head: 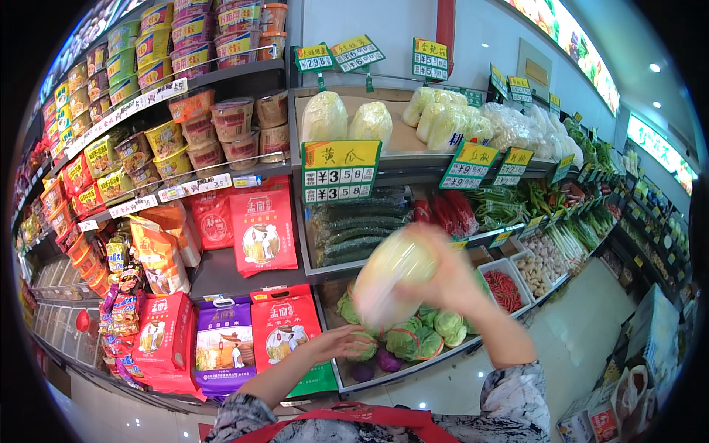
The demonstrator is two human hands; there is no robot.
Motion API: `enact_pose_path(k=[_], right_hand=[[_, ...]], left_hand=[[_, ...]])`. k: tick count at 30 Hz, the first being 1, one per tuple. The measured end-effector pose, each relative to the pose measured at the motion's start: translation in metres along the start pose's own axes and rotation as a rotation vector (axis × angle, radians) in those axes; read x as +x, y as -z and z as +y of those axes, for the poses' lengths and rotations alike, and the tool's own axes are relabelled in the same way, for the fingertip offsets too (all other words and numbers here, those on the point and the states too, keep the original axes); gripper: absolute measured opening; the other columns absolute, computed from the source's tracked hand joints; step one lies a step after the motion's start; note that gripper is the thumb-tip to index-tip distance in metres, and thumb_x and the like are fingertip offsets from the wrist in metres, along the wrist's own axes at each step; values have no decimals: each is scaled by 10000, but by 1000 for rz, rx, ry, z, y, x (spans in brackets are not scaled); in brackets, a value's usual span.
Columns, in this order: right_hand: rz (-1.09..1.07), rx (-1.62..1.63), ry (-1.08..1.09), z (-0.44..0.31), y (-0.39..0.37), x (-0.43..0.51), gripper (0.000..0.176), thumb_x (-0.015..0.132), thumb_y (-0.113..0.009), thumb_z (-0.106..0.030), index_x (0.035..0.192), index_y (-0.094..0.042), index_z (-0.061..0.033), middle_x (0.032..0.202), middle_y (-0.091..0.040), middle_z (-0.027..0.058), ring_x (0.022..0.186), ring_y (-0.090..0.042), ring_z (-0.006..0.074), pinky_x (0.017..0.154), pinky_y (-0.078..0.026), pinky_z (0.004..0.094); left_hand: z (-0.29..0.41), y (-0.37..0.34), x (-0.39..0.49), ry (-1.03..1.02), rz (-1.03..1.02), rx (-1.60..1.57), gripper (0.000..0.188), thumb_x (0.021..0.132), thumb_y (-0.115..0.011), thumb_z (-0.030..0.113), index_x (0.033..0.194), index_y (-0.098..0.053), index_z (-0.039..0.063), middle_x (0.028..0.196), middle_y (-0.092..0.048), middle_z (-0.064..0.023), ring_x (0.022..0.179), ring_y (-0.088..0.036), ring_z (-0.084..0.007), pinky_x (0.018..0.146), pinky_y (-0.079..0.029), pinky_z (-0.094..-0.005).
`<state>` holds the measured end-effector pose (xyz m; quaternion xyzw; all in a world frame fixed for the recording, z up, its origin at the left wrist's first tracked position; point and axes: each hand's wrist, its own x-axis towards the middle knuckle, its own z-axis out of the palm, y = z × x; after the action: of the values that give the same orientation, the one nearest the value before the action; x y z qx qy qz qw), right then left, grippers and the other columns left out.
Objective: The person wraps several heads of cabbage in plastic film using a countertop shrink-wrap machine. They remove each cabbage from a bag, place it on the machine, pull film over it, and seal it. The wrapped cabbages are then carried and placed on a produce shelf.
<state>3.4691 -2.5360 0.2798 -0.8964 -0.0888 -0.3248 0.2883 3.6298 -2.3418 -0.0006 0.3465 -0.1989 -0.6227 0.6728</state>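
A pale napa cabbage (393,277), blurred and apparently wrapped in clear film, is held above the lower vegetable bin. My right hand (443,277) grips it from its right side. Below and to the left, my left hand (340,344) reaches over the bin's left part with its fingers extended, holding nothing that I can see. It overlaps a small green cabbage (363,346); whether it touches it I cannot tell. Round green cabbages (412,338) with red bands lie under the napa cabbage. Two purple cabbages (388,360) sit at the bin's front left.
Two napa cabbages (371,123) stand on the upper shelf. Wrapped cucumbers (357,227) fill the middle bin behind a price sign (340,171). Bagged rice (285,326) and instant-noodle tubs (232,119) are at left. A tray of red chillies (501,290) stands at right.
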Motion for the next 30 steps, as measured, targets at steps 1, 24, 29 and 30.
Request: enact_pose_path(k=[1, 24, 29, 30], right_hand=[[167, 86, -17, 6, 22, 15, 749, 594, -809, -231, 1243, -482, -54, 1190, -535, 144, 1111, -528, 288, 964, -420, 389], [397, -390, -106, 163, 48, 268, 881, 694, -739, -430, 1339, -357, 32, 1262, -497, 261, 1164, -506, 352, 964, -412, 389], [799, -163, -97, 97, 0, 189, 370, 836, -622, -245, 1081, -551, 22, 953, -630, 167, 891, -606, 255, 780, -468, 331], [845, -65, -68, 77, -27, 160, 231, 865, -586, -180, 992, -577, 13, 839, -644, 119, 773, -615, 202, 703, -473, 302]], left_hand=[[-3, 12, -18, 4, 34, -30, 502, 915, -523, 362, 1303, -421, 60, 1250, -524, -180, 1109, -542, -303, 939, -442, -443], [-367, 98, -375, 36, 1479, -378, 315, 914, -498, 275, 1137, -510, 52, 1049, -604, -175, 935, -596, -272, 819, -475, -418], [-424, 122, -424, 245, 1454, -246, 300, 907, -513, 260, 1122, -515, 51, 997, -624, -165, 899, -612, -258, 778, -487, -412], [-433, 127, -436, 279, 1440, -205, 297, 905, -515, 256, 1120, -517, 51, 987, -628, -164, 891, -615, -255, 770, -489, -411]])
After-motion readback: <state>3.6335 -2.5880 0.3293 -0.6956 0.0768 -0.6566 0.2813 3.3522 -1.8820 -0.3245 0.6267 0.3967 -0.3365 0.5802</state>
